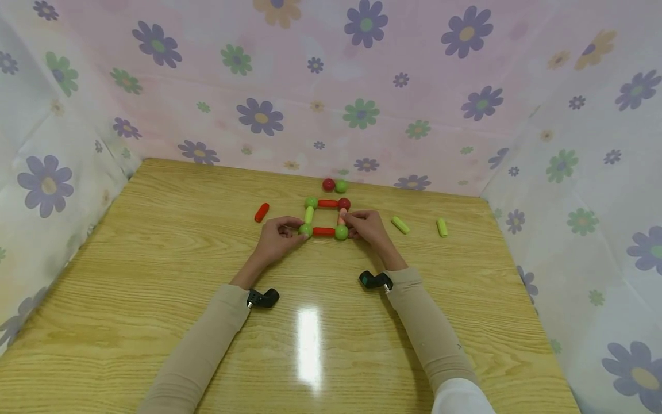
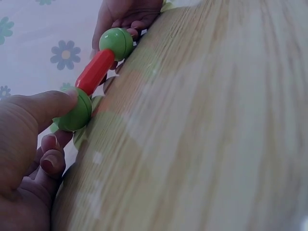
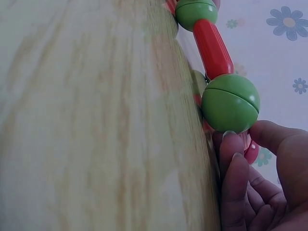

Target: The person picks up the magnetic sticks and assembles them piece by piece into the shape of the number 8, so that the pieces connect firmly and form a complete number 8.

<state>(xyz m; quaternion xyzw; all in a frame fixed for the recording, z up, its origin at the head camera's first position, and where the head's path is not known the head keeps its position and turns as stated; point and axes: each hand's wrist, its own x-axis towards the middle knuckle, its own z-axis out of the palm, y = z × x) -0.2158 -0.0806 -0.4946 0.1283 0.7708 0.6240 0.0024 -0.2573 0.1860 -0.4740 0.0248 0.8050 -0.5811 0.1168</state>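
A square frame of rods and balls lies on the wooden table in front of both hands. Its corners are green balls and one dark red ball [image 1: 343, 203] at the far right. Red rods form the near side [image 1: 324, 231] and far side [image 1: 328, 203]; a light green rod [image 1: 308, 215] makes the left side. My left hand [image 1: 276, 238] pinches the near-left green ball [image 2: 76, 111] between thumb and fingers. With thumb and fingertips, my right hand [image 1: 369, 227] grips the pinkish right-hand rod [image 1: 342, 217], just behind the near-right green ball [image 3: 231, 103].
A loose red rod [image 1: 261, 212] lies left of the frame. Behind it sit a dark red ball [image 1: 328, 184] and a green ball [image 1: 341, 186], side by side. Two light green rods [image 1: 400, 225] lie to the right. Flowered cloth [image 1: 310, 86] surrounds the table's back and sides.
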